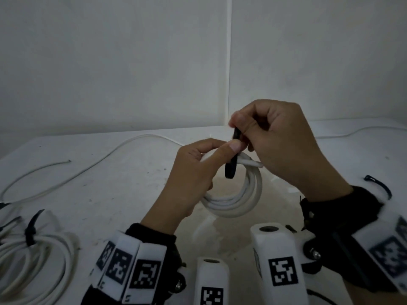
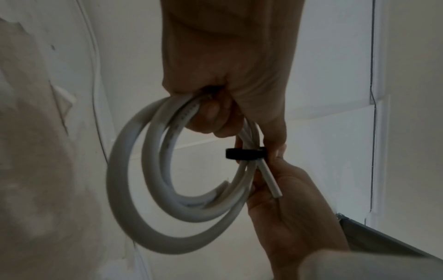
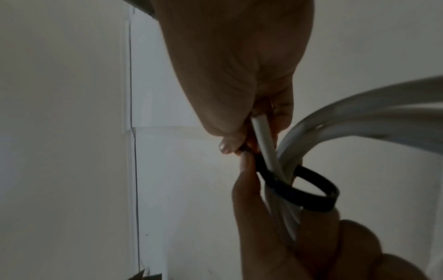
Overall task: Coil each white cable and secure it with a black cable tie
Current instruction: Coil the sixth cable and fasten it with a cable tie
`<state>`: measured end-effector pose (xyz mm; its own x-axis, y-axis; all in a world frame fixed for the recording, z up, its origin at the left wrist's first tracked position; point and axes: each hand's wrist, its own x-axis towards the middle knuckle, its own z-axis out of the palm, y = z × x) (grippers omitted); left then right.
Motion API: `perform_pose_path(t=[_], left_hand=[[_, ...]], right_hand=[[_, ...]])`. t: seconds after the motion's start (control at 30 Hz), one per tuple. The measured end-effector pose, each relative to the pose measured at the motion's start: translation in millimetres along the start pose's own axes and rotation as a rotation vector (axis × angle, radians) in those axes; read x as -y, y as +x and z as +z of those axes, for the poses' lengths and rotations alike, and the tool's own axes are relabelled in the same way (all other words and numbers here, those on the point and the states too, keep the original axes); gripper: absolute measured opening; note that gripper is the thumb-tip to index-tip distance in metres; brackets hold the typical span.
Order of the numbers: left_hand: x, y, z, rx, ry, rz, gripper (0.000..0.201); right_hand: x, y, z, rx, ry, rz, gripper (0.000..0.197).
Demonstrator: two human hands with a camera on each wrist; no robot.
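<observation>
A coiled white cable [image 1: 237,203] hangs above the white table [image 1: 123,179], gripped at its top by my left hand [image 1: 198,168]. A black cable tie [image 1: 231,166] loops loosely around the coil's strands beside the left thumb. My right hand [image 1: 275,139] pinches the tie's upper end between thumb and forefinger. In the left wrist view the coil [image 2: 148,181] hangs from curled fingers, with the tie [image 2: 244,153] as a dark band across it and a free cable end [image 2: 271,181] sticking out. In the right wrist view the tie [image 3: 302,189] forms an open loop around the strands [image 3: 285,170].
A coiled cable [image 1: 35,260] bound with a black tie lies at the lower left. A loose white cable [image 1: 92,164] runs across the table's back left, and another [image 1: 352,132] at the far right. A spare black tie [image 1: 381,183] lies right of my right wrist.
</observation>
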<state>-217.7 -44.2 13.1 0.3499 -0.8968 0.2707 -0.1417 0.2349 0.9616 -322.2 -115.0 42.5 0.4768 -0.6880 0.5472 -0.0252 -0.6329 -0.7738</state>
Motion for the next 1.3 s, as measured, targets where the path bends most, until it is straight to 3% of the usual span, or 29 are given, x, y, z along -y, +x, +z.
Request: perform_pose_path(t=[0.2, 0.4, 0.47, 0.73, 0.9, 1.1, 1.3], left_hand=[[-1.6, -0.6, -0.8, 0.05, 0.09, 0.074, 0.017], [-4.4, -1.0, -1.4, -0.059, 0.003, 0.04, 0.026], [-5.7, -0.4, -0.1, -0.074, -0.017, 0.039, 0.029], [1.9, -1.1, 9.2, -0.059, 0.011, 0.057, 0.023], [2.8, -2.1, 12.1, -0.051, 0.019, 0.04, 0.022], [1.7, -2.0, 11.3, -0.034, 0.04, 0.045, 0.023], [4.2, 2.0, -0.8, -0.179, -0.129, -0.005, 0.029]], right_hand=[[0.2, 5.0, -7.2, -0.257, 0.138, 0.019, 0.021], [-2.8, 3.1, -6.2, 0.099, 0.2, 0.062, 0.001], [-2.7, 2.6, -5.7, 0.126, 0.178, 0.034, 0.01], [-2.0, -0.2, -2.3, 0.023, -0.047, -0.057, 0.016], [-2.9, 0.1, -0.5, -0.037, -0.053, -0.025, 0.024], [-4.9, 1.8, 0.1, -0.086, 0.039, 0.033, 0.021], [-5.1, 4.8, -5.5, 0.027, 0.15, 0.072, 0.011]])
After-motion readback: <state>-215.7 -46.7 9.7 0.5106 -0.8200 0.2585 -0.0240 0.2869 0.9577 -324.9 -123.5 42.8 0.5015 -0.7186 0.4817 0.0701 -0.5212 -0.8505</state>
